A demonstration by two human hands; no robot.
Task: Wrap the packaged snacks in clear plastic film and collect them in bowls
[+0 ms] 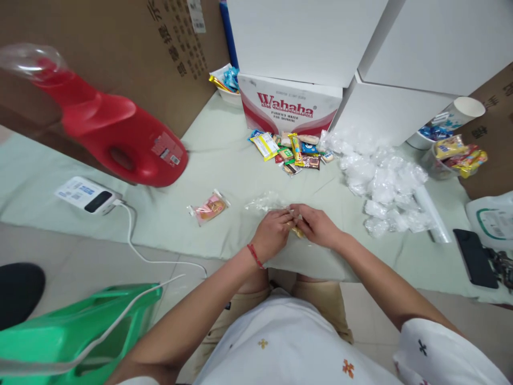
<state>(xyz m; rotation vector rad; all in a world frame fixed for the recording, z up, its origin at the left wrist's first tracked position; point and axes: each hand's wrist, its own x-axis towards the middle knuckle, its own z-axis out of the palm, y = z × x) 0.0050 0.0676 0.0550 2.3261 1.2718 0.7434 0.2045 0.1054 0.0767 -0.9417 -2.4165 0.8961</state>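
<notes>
Near the table's front edge, my left hand (273, 231), with a red cord at the wrist, meets my right hand (316, 224). The fingers of both are closed at the gathered edge of a clear plastic bag (266, 201), which spreads out to the left beyond them. A small yellowish snack (297, 231) shows below the fingertips; most of it is hidden by the hands. To the left lies a single wrapped snack in a pink and clear packet (210, 207). A pile of mixed small snack packets (295, 151) lies farther back.
Crumpled clear plastic bags (379, 174) are heaped at right, beside a clear plastic roll (433, 216). A Wahaha carton (290, 104) stands behind the snacks. A red bottle (120, 136) and a white device (86, 195) with a cable are at left; a phone (475, 258) is far right.
</notes>
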